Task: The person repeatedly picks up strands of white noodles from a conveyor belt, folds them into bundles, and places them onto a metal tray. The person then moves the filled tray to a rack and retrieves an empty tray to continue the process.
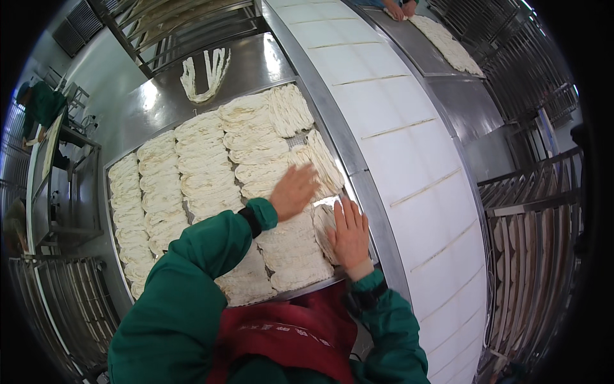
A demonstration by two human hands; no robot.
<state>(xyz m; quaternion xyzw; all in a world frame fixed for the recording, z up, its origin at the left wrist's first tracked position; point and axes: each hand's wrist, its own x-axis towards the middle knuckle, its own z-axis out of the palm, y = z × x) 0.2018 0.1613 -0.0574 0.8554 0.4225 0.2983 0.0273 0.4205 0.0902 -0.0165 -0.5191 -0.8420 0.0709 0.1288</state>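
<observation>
Before me lies a metal tray (116,246) filled with rows of pale folded noodle bundles (206,163). My left hand (295,192), slightly blurred, reaches over the right part of the tray, its fingers spread at a loose bundle (324,163) by the right rim. My right hand (352,235) lies nearly flat, palm down, along the tray's right edge. Its fingers partly cover another noodle bundle (324,228). Between the two hands a bit of shiny metal shows. Neither hand grips anything that I can see; the palms are hidden.
A white conveyor belt (412,158) with cross bars runs along the right. A U-shaped noodle strand (204,81) lies on the steel table (163,103) beyond the tray. Across the belt, a person's hands (402,9) touch noodles. Racks stand both sides; another person (43,108) works at left.
</observation>
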